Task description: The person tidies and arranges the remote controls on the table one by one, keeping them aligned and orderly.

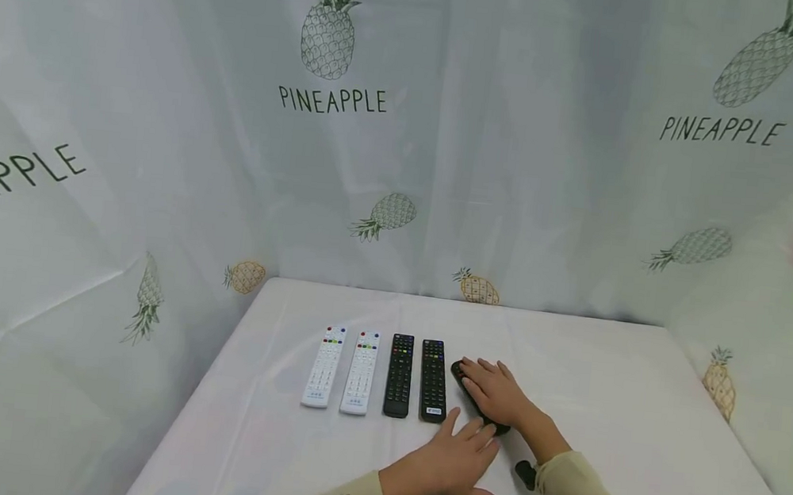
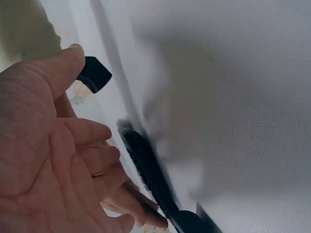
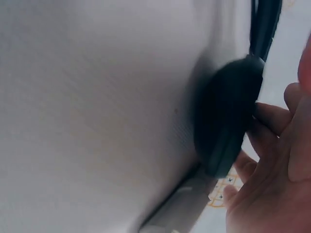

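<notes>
A black remote control [image 1: 459, 371] lies slanted on the white table, at the right end of a row of remotes. My right hand [image 1: 495, 392] rests over it, fingers extended across its upper part; the hand covers its middle. In the right wrist view, fingers [image 3: 267, 121] touch the edge of the dark remote [image 3: 228, 116]. My left hand [image 1: 450, 464] is spread low over the table near the slanted remote's lower end, its palm [image 2: 48, 145] holding nothing. Whether its fingertips touch that remote cannot be told.
Left of the slanted remote, two black remotes [image 1: 434, 380] and two white remotes [image 1: 360, 371] lie roughly parallel. A pineapple-print cloth [image 1: 518, 172] hangs behind the table [image 1: 606, 379] and along its sides. Dark wrist devices [image 1: 525, 474] stick out below both sleeves.
</notes>
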`<action>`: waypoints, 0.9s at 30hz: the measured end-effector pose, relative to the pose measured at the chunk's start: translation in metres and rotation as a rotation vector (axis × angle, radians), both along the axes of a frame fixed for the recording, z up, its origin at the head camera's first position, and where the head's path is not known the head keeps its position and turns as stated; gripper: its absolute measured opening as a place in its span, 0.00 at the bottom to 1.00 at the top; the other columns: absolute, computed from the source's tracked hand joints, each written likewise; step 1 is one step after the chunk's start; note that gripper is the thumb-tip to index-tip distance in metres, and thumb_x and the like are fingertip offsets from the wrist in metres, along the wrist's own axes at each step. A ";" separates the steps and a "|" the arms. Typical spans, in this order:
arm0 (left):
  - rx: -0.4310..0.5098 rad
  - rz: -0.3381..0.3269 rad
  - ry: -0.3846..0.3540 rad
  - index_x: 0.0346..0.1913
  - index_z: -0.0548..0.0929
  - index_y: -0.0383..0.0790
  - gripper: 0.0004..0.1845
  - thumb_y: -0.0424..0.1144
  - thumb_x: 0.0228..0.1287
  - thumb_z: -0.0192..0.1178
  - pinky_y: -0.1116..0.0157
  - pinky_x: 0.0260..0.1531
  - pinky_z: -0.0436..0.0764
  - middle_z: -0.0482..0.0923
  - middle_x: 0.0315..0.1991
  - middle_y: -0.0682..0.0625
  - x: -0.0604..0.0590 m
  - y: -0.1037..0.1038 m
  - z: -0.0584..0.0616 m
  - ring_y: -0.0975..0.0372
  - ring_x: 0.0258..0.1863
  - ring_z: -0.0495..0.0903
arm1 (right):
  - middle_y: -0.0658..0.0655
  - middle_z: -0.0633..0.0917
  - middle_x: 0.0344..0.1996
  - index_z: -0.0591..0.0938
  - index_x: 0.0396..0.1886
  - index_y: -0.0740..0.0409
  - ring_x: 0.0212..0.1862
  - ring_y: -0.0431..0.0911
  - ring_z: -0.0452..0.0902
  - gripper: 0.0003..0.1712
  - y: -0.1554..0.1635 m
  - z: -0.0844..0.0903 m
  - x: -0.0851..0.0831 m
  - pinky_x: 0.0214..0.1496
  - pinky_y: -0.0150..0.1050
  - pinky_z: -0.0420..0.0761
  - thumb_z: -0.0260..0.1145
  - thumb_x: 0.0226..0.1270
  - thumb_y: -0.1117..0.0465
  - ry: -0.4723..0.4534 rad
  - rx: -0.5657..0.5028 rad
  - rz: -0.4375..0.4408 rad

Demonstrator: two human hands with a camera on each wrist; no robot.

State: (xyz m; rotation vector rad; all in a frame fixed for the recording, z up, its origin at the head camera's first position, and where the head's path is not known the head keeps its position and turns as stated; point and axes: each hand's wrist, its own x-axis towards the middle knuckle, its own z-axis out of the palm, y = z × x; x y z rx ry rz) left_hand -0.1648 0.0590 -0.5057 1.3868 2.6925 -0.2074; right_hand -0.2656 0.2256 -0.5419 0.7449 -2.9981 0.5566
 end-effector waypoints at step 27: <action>-0.047 0.160 -0.019 0.78 0.55 0.55 0.46 0.76 0.63 0.41 0.45 0.72 0.57 0.51 0.79 0.58 -0.006 0.014 -0.006 0.59 0.79 0.48 | 0.58 0.72 0.71 0.74 0.69 0.57 0.75 0.64 0.58 0.28 -0.010 0.000 0.007 0.73 0.71 0.44 0.45 0.81 0.47 -0.062 0.017 -0.108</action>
